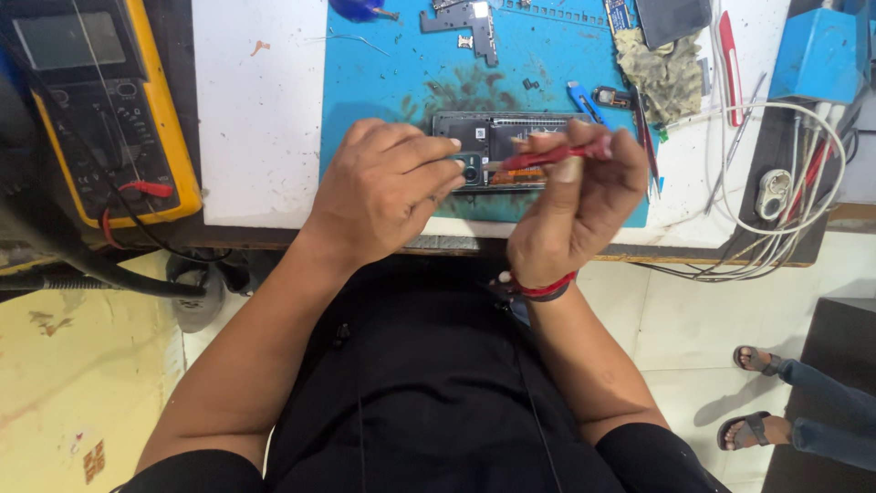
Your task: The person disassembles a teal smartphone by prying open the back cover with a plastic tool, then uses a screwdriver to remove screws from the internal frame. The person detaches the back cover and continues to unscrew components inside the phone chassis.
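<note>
Opened phone (511, 146) lies flat on blue mat (392, 73), dark, back off, insides showing. Left hand (383, 187) curls over its left end, fingertips pressing near the camera module. Right hand (575, 205) pinches a red tool (547, 157), tip aimed at the phone's lower edge. Yellow multimeter (100, 110) sits far left; white cables (785, 201) right; dirty rag (666, 78) behind.

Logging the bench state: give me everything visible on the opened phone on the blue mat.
The opened phone lies flat on the blue mat, long side across the view, back cover off. Dark inner boards and a round camera module show at its left end. The left hand rests on that end; the right hand holds a red tool with its tip at the camera area.
</note>
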